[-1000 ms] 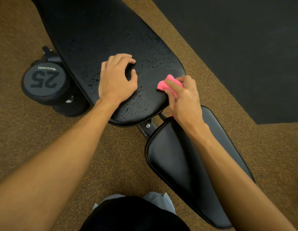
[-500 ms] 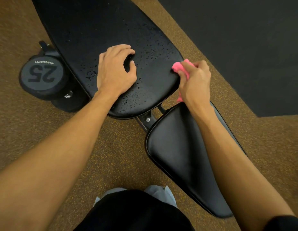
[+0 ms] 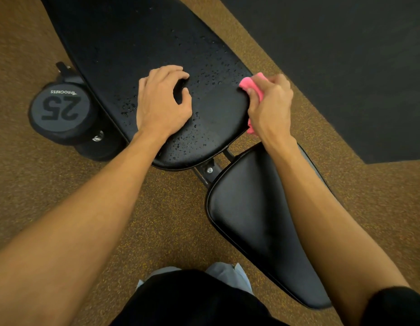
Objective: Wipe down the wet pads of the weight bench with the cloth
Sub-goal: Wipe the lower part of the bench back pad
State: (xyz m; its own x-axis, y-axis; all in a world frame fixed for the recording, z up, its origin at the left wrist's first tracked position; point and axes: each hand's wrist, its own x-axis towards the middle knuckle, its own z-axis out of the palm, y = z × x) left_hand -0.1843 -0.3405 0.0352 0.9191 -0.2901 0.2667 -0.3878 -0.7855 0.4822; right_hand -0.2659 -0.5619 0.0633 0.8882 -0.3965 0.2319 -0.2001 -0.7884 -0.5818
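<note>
At the bottom edge is dark clothing [image 3: 192, 300] with a grey shoe [image 3: 227, 274] showing just past it, on the brown speckled floor [image 3: 169, 220]; both bare forearms reach forward from here, the left running up from the lower left corner, the right from the lower right, where a dark sleeve [image 3: 397, 304] covers the upper arm. The right forearm crosses over the seat pad [image 3: 246, 220], which looks dry and glossy; beyond its narrow end, a frame bar with a bolt [image 3: 209, 170] joins it to the back pad [image 3: 133, 43].

The left hand [image 3: 162, 102] rests palm down on the near end of the back pad; its wrist is straight, its fingers loosely bent and arched, tips and heel touching the pad, the thumb apart from the index; it holds nothing. The right hand [image 3: 270, 102] sits at the pad's right edge, knuckles up, fingers curled round a pink cloth [image 3: 249, 83]; the cloth bunches out past the fingertips, touching the pad's edge, and a scrap hangs out below the palm. Droplets [image 3: 204, 78] dot the pad between and around the hands.

Left of the pad, a dumbbell [image 3: 61, 109] marked 25 lies on the floor, partly under the bench; a dark mat [image 3: 345, 55] fills the far right.
</note>
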